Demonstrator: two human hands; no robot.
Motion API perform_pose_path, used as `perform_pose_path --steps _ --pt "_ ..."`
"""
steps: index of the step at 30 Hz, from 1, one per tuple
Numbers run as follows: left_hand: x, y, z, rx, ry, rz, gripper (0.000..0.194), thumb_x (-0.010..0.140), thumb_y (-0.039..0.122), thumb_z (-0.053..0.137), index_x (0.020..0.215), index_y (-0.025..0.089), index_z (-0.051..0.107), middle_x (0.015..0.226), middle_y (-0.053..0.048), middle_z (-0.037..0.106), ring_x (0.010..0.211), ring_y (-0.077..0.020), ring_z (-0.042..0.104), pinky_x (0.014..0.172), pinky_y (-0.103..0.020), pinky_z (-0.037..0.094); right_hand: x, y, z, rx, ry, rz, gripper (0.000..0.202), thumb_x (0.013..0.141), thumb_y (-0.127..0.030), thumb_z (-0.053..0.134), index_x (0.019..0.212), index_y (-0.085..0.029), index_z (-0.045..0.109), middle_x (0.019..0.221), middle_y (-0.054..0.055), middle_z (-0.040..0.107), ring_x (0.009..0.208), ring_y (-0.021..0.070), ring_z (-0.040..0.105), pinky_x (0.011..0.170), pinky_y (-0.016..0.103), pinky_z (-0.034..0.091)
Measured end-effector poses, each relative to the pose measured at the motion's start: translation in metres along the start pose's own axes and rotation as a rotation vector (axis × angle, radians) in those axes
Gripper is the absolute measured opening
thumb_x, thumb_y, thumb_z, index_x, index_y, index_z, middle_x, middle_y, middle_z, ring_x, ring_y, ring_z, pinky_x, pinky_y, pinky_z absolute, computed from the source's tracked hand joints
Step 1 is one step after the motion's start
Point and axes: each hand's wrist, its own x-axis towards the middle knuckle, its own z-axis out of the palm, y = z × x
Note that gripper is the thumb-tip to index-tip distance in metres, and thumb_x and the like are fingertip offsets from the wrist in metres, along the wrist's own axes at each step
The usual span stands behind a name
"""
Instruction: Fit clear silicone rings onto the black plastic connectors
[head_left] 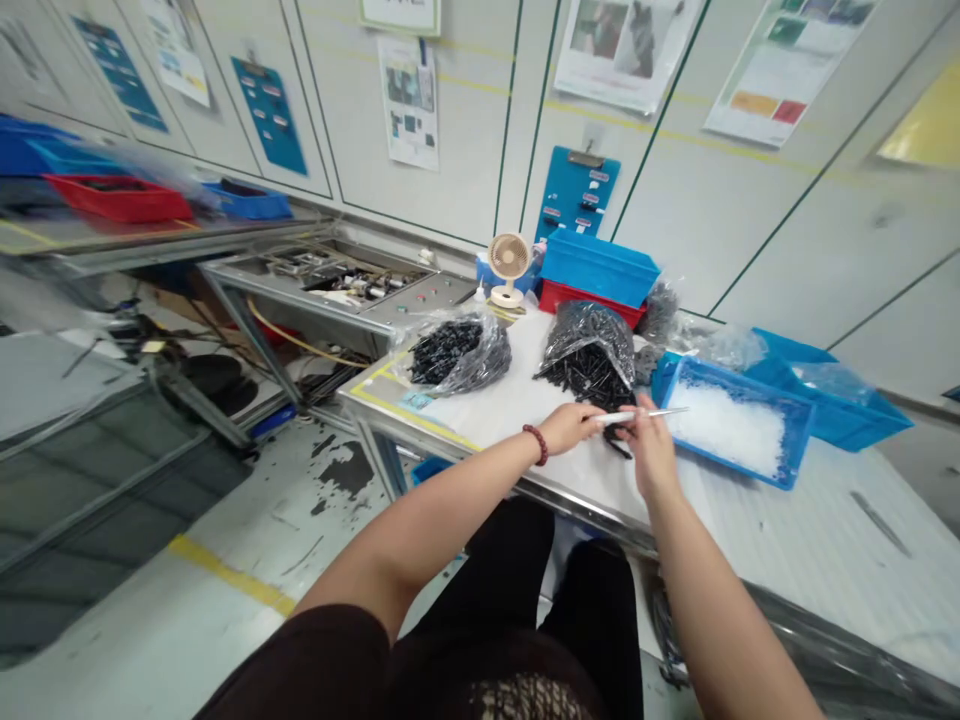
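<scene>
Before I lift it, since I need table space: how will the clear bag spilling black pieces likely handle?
The bag would probably sag: its thin film is crumpled. It may feel heavy, being well filled with black pieces. More could slide out, since its mouth gapes open.

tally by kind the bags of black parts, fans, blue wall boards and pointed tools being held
Held pointed tool: 1
Bags of black parts: 2
Fan: 1
Blue wall boards: 3
Total: 7
</scene>
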Motion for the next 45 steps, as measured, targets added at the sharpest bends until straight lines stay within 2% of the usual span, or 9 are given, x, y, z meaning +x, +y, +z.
perform_pose_path --steps 3,6,10,13,17,24,28,36,45 --pt "-0.008 0.008 -0.007 0.049 0.009 -0.034 0.027 0.082 0.015 0.043 0.102 0.009 0.061 0.076 -0.003 0.061 0.067 -0.0115 0.055 0.063 -0.02 0.045 -0.003 -0.007 -0.014 -0.014 0.184 -0.018 0.067 0.076 -0.052 0.047 0.134 -0.021 0.03 0.12 0.011 0.05 0.096 0.0192 0.055 0.079 0.038 0.046" --pt "-0.019 0.016 -0.01 0.111 0.016 -0.038 0.026 0.082 0.014 0.045 0.101 0.01 0.062 0.075 -0.002 0.061 0.066 -0.0114 0.055 0.066 -0.021 0.044 -0.01 -0.015 -0.028 -0.347 0.278 -0.255 0.069 0.076 -0.05 0.049 0.134 -0.019 0.03 0.134 0.015 0.037 0.115 0.0259 0.043 0.093 0.047 0.036" --pt "-0.036 0.033 -0.011 0.191 0.008 0.018 0.022 0.082 0.015 0.048 0.097 0.013 0.064 0.071 -0.001 0.06 0.067 -0.0123 0.054 0.072 -0.023 0.043 -0.027 -0.028 -0.034 -0.793 0.04 -0.57 0.054 0.083 -0.047 0.042 0.126 -0.014 0.043 0.124 0.017 0.049 0.122 0.0317 0.034 0.098 0.056 0.023" --pt "-0.047 0.046 -0.009 0.231 -0.027 0.086 0.018 0.081 0.015 0.049 0.09 0.013 0.066 0.066 0.0 0.06 0.067 -0.0131 0.055 0.073 -0.023 0.043 -0.045 -0.039 -0.03 -0.983 -0.151 -0.638 0.04 0.087 -0.041 0.04 0.118 -0.018 0.053 0.107 0.013 0.062 0.115 0.0317 0.043 0.096 0.06 0.021" --pt "-0.054 0.053 -0.004 0.258 -0.089 0.16 0.019 0.081 0.016 0.05 0.093 0.013 0.065 0.066 0.0 0.062 0.064 -0.0127 0.058 0.065 -0.021 0.045 -0.06 -0.046 -0.029 -0.982 -0.316 -0.569 0.037 0.089 -0.032 0.034 0.115 -0.021 0.057 0.093 0.011 0.067 0.087 0.0233 0.06 0.079 0.037 0.044" --pt "-0.024 0.033 -0.008 0.45 0.034 0.135 0.029 0.084 0.018 0.044 0.11 0.013 0.055 0.102 -0.009 0.061 0.083 -0.0162 0.059 0.078 -0.028 0.047 -0.046 -0.023 -0.081 -0.701 -0.124 -0.303 0.045 0.086 -0.043 0.03 0.111 -0.016 0.056 0.073 0.006 0.064 0.059 0.018 0.059 0.059 0.029 0.047" --pt "0.004 0.021 0.012 0.623 -0.044 0.148 0.035 0.075 0.018 0.056 0.11 0.016 0.056 0.105 -0.01 0.058 0.095 -0.0224 0.054 0.088 -0.034 0.042 -0.036 -0.015 -0.103 -0.639 -0.07 -0.216 0.047 0.083 -0.05 0.033 0.102 -0.015 0.058 0.069 0.006 0.063 0.056 0.0186 0.057 0.055 0.029 0.047" --pt "0.053 0.006 0.06 0.878 -0.136 0.128 0.03 0.069 0.024 0.061 0.096 0.01 0.059 0.105 -0.016 0.05 0.101 -0.0318 0.045 0.083 -0.043 0.041 -0.035 -0.004 -0.106 -0.587 -0.144 -0.185 0.037 0.084 -0.043 0.037 0.105 -0.019 0.057 0.071 0.004 0.064 0.056 0.0175 0.058 0.057 0.029 0.048" --pt "0.064 -0.014 0.042 0.754 -0.14 0.151 0.025 0.083 0.006 0.037 0.082 0.012 0.061 0.103 -0.015 0.05 0.102 -0.0271 0.042 0.083 -0.04 0.04 -0.016 0.0 -0.094 -0.507 -0.251 -0.123 0.034 0.084 -0.037 0.037 0.104 -0.019 0.057 0.073 0.003 0.062 0.059 0.0161 0.057 0.058 0.027 0.046"
